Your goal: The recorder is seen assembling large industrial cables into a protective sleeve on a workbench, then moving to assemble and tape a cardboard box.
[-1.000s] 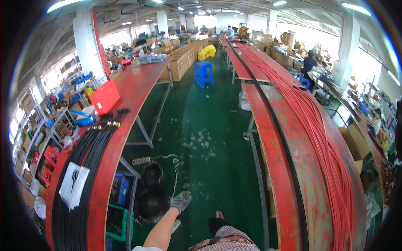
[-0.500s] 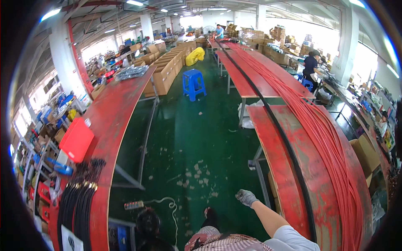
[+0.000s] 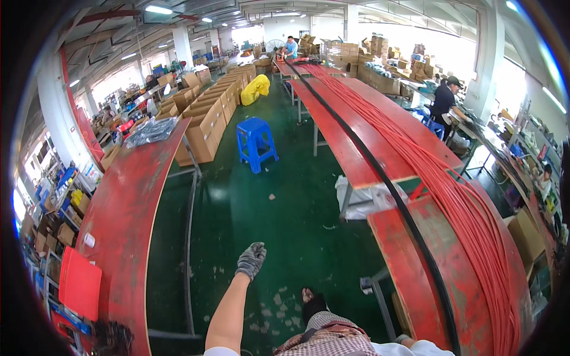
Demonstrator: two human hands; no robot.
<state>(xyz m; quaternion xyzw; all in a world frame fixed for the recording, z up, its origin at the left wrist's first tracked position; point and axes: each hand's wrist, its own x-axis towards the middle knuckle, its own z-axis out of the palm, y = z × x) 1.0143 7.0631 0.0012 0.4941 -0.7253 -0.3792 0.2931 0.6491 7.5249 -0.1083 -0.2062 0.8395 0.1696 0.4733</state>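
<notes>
Grey knit glove on the left hand (image 3: 251,260), arm stretched forward from the lower edge over the green floor (image 3: 279,213). Fingers loosely curled and hanging down, holding nothing, touching nothing. Nearest to it: bare floor with pale flecks, and the person's own dark shoe (image 3: 311,304) just beside and below. Right hand out of sight; only a sliver of wrist and white sleeve at the bottom edge near the right table, so grip impossible to tell.

Seen from the head camera, two long red tables (image 3: 127,196) running away on either side of the aisle. On the right table (image 3: 362,160), a thick bundle of red cables (image 3: 457,196) laid lengthwise, with a single black cable (image 3: 380,178) running along its left side. White bag (image 3: 362,199) tucked under that table near a leg. Blue plastic stool (image 3: 256,142) standing in the aisle, well apart from the gloved hand. Cardboard boxes (image 3: 205,121) stacked beyond the left table, a yellow sack (image 3: 255,89) further back. Flat red panel (image 3: 80,283) at the near end of the left table. Person in dark clothing (image 3: 444,107) working at a bench on the far right.
</notes>
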